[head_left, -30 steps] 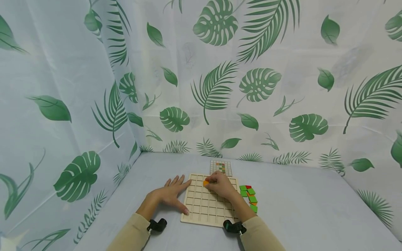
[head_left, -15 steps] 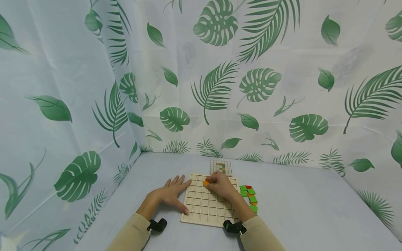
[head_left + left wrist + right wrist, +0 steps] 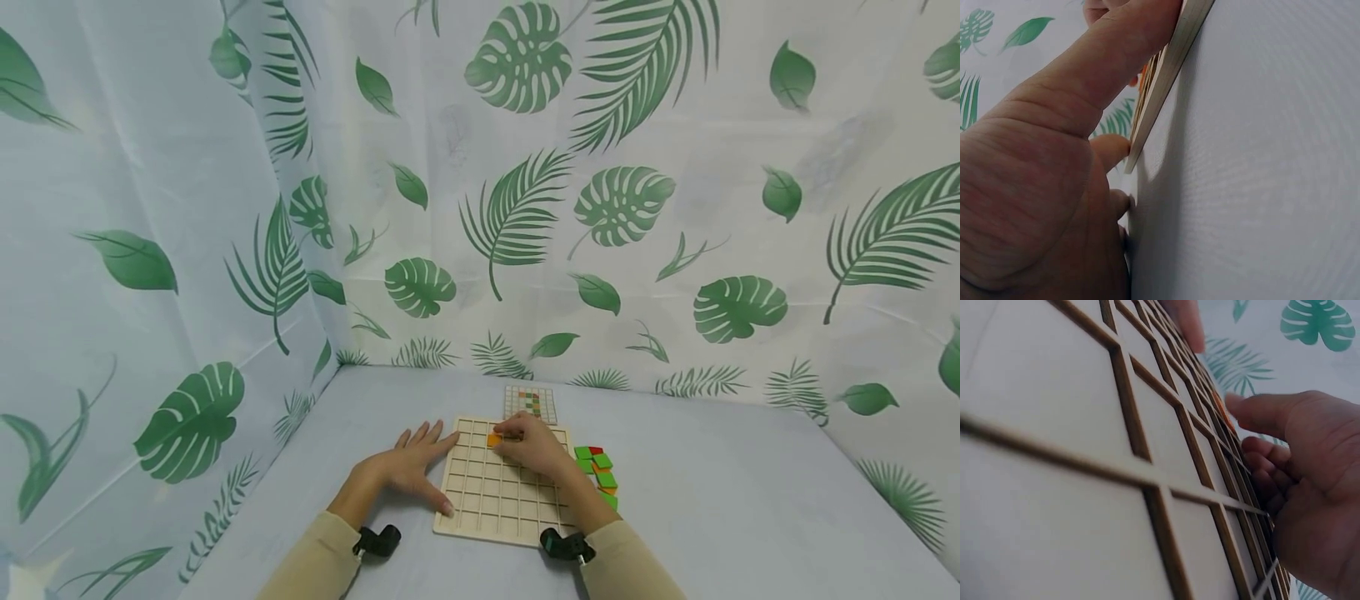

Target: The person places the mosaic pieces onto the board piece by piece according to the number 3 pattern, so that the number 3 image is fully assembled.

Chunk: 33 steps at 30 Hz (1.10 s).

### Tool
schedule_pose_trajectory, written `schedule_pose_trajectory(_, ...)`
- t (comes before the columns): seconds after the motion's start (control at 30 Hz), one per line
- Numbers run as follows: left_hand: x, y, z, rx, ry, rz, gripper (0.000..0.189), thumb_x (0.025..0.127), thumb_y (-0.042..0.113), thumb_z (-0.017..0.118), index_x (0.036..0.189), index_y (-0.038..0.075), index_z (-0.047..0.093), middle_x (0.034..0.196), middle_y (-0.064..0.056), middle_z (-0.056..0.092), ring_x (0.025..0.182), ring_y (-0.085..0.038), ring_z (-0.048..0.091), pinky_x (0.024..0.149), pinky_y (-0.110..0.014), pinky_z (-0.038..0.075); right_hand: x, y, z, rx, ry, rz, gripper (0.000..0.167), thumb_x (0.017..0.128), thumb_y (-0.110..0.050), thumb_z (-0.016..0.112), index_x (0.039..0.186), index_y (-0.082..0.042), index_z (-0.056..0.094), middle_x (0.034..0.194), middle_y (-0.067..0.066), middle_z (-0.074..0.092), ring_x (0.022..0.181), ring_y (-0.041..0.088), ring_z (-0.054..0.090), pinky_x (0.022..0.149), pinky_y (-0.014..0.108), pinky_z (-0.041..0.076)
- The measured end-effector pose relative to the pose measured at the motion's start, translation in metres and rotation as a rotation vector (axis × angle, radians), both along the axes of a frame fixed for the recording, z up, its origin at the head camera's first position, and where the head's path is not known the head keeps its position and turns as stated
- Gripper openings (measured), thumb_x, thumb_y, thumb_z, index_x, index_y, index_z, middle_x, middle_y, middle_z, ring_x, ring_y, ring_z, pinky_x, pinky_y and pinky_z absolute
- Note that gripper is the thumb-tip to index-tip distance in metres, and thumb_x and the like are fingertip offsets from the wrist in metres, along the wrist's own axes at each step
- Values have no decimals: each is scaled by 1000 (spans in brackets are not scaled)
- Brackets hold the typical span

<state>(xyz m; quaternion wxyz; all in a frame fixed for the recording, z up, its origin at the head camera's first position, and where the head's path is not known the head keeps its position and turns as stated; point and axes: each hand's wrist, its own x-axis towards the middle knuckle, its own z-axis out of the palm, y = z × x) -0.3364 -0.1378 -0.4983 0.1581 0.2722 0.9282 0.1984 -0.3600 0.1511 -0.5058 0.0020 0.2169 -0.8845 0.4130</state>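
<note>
Orange tile (image 3: pixel 492 440) in the pinch of right hand (image 3: pixel 533 447), left hand (image 3: pixel 409 467) apart.

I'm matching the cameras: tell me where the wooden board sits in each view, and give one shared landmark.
Head: the wooden board lies lower centre, partly hidden by the right hand.
Left wrist: the wooden board shows edge-on, upper centre.
Right wrist: the wooden board fills the left and centre.
Shared landmark: the leaf-print backdrop.

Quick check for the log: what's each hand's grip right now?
Left hand: open, fingers spread, touching the board.
Right hand: closed, pinching the orange tile.
</note>
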Motion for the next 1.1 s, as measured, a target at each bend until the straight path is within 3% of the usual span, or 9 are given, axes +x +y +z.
schedule_pose_trajectory(0.17,1,1,1,-7,-5,6,130,68,75,83,169,26,17,176,-15,2,163,-38,-4,129,-63,0,1,7,6,-7,-35,14,34,97,-23,75,127,-8,73,122,7,71,104,20,65,88,40,56)
schedule_pose_trajectory(0.43,3,3,3,-21,-3,-2,128,69,74,84,168,26,19,176,-15,2,163,-38,-4,129,-63,-1,10,25,18,-76,16,73,40,101,-21,71,135,0,67,136,19,67,119,37,65,98,43,58)
schedule_pose_trajectory(0.63,3,3,2,-26,12,6,130,68,73,85,169,25,18,176,-15,3,163,-38,-3,129,-62,0,11,41,29,-119,46,20,42,100,-26,71,136,-5,67,137,19,66,121,35,65,100,42,55)
schedule_pose_trajectory(1.1,2,3,3,-7,1,6,129,69,70,86,169,24,18,176,-16,2,163,-40,-4,129,-64,0,19,76,41,-81,90,-94,44,100,-22,72,140,-6,63,137,23,65,117,33,66,100,50,55)
